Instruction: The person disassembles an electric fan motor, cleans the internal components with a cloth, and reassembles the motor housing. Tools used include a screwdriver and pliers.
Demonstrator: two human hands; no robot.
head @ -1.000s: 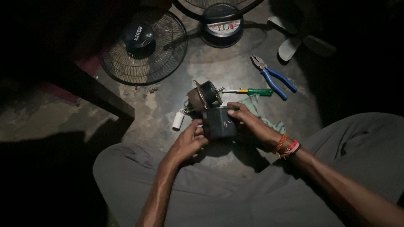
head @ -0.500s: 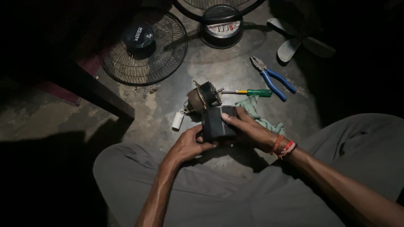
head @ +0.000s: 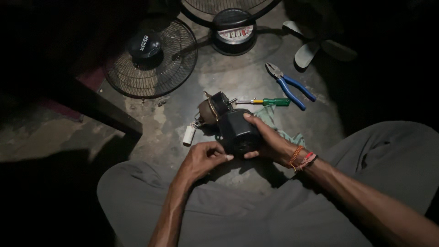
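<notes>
My right hand (head: 270, 139) grips a black plastic motor housing (head: 238, 131) from its right side, thumb on top, holding it just above the concrete floor. My left hand (head: 203, 158) is by the housing's lower left corner, its fingers pinched together on something too small to make out. Behind the housing lies a fan motor (head: 212, 107) with a brass-coloured ring and a shaft. A small white capacitor (head: 189, 135) hangs off the motor by wires at the left.
A green-handled screwdriver (head: 270, 102) and blue-handled pliers (head: 290, 86) lie on the floor beyond the motor. A greenish cloth (head: 274, 120) is under my right hand. A wire fan guard (head: 151, 57), a fan base (head: 234, 33) and a fan blade (head: 315, 45) sit farther back.
The black housing has been turned and lifted slightly in my right hand. My left hand has slid off the housing's side down to its lower corner, fingers now pinched.
</notes>
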